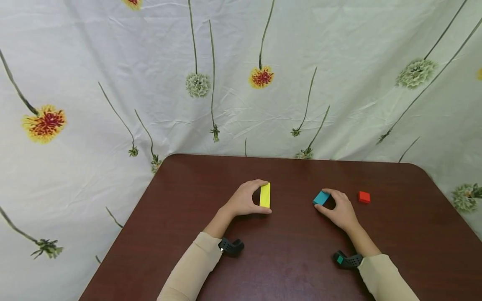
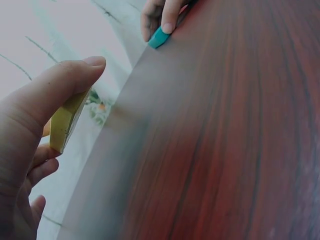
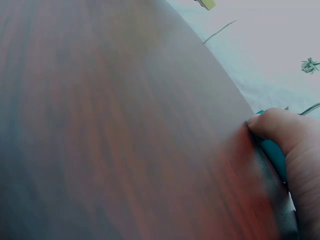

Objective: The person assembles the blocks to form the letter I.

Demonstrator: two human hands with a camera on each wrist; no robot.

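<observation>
My left hand [image 1: 246, 200] pinches a yellow rectangular block [image 1: 265, 195] between thumb and fingers, its long side pointing away from me. In the left wrist view the yellow block [image 2: 67, 120] shows behind the thumb, over the far edge of the table. To the right, my right hand [image 1: 340, 209] pinches a blue block [image 1: 321, 197] by its two ends, thumb on the near side. The right wrist view has the thumb covering much of the blue block [image 3: 272, 152]. A small red block [image 1: 364, 197] lies just right of the right hand's fingers.
The dark reddish-brown table [image 1: 293, 238] has rounded far corners. Behind it hangs a pale cloth [image 1: 226, 104] printed with flowers. Each wrist wears a black strap, the left strap [image 1: 231, 247] and the right strap [image 1: 347, 260] close over the tabletop.
</observation>
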